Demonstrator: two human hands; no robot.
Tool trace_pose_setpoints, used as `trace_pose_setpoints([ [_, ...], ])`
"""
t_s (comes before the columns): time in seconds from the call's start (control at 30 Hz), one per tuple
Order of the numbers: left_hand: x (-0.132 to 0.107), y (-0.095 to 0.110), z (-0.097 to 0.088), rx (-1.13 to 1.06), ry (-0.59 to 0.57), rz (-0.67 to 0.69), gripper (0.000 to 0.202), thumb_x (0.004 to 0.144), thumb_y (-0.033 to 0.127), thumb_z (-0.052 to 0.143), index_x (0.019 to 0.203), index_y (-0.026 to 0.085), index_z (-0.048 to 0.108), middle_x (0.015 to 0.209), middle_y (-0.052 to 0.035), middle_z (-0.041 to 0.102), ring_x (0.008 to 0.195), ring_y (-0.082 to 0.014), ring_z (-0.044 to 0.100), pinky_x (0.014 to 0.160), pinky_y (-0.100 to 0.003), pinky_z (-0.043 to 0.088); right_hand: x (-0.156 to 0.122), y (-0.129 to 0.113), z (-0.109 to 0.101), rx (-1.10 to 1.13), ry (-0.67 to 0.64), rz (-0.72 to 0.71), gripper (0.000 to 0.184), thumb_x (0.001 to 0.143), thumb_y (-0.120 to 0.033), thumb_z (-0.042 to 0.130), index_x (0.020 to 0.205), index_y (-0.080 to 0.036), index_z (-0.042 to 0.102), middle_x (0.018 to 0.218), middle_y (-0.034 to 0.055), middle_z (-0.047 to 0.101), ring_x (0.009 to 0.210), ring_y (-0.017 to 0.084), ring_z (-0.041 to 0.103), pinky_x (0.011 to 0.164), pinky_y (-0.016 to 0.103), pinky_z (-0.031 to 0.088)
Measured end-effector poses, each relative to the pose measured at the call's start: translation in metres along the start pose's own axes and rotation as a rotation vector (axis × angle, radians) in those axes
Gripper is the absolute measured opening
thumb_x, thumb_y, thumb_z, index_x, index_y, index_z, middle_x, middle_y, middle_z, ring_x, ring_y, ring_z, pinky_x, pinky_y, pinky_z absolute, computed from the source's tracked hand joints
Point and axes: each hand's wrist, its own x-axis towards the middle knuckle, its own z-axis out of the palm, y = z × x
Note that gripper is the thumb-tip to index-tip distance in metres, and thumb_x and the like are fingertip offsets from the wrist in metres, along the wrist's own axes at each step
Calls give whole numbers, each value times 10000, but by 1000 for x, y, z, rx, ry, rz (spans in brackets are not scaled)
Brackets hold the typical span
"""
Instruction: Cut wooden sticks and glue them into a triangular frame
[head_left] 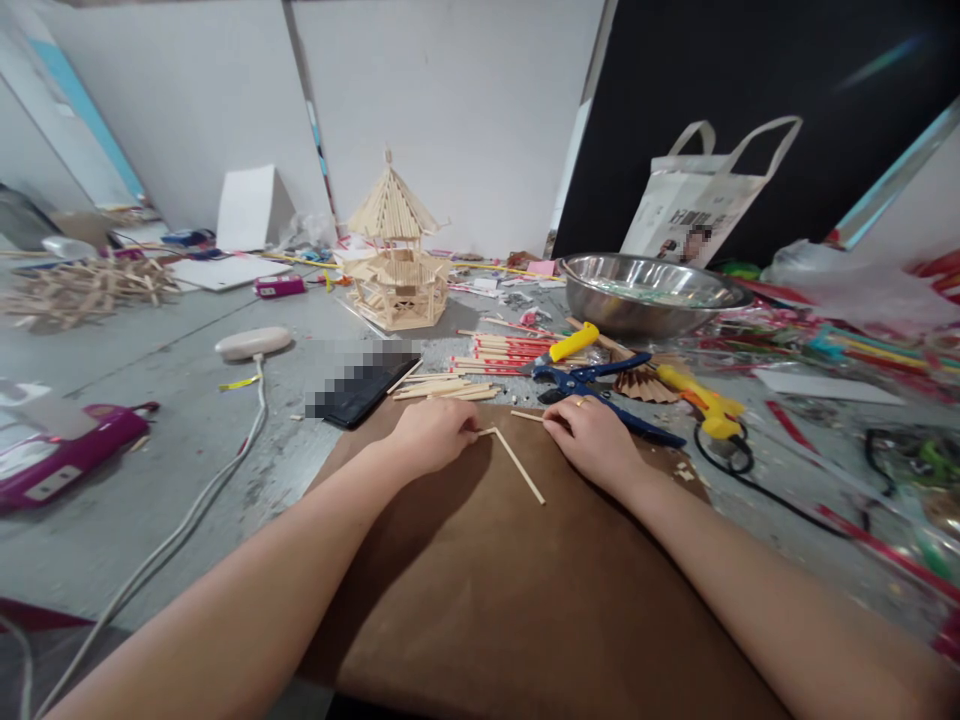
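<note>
My left hand (436, 436) is closed over the brown board, fingertips pinching a thin wooden stick whose short end shows at their right. Against that end lies a longer wooden stick (520, 466), slanting down to the right and forming an angle. My right hand (589, 432) is closed too, gripping a short wooden stick (526, 415) that points left. Between the hands there is a gap. Just behind them are a pile of loose pale sticks (442, 388), several red-marked sticks (510, 352), blue-handled cutters (585, 376) and a yellow utility knife (574, 342).
A pavilion model made of sticks (396, 270) stands behind. A metal bowl (652, 310) and a tote bag (686, 205) are at the back right; a yellow glue gun (709, 405) lies right. At left are a black phone-like slab (364, 390), a white cable (225, 470) and a purple power strip (71, 455).
</note>
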Motion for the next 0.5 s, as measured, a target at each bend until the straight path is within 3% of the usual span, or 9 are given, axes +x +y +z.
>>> trace_pose_setpoints([
  [0.27, 1, 6, -2, 4, -48, -63, 197, 731, 318, 417, 791, 232, 584, 853, -10, 608, 797, -171, 532, 686, -268, 396, -1, -6, -1, 73, -28, -130, 183, 785, -225, 422, 829, -180, 594, 803, 42, 604, 756, 153, 492, 712, 271, 353],
  [0.5, 2, 3, 2, -9, -12, -7, 172, 729, 274, 413, 776, 246, 576, 841, 5, 607, 797, -165, 526, 683, -271, 396, -3, -6, 1, 122, -15, -187, 205, 802, -219, 398, 815, -178, 599, 798, 40, 595, 766, 148, 482, 722, 268, 354],
])
